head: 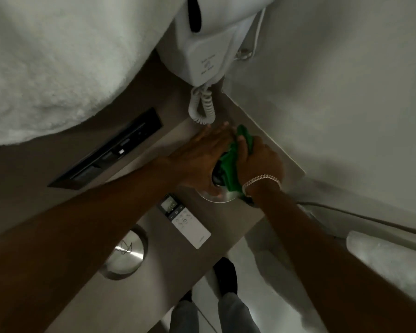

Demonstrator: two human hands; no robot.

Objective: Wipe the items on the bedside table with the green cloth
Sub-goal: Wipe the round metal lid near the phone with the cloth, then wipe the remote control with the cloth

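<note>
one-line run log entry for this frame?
step: wiping lamp base | left hand: steadies lamp | right hand: grips green cloth | remote: untouched

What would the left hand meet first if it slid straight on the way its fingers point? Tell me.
Probably the coiled phone cord. The left hand points its fingers up the bedside table toward the wall corner, and the cord's loops hang just past the fingertips; depth is unclear, so it might pass under them.
</note>
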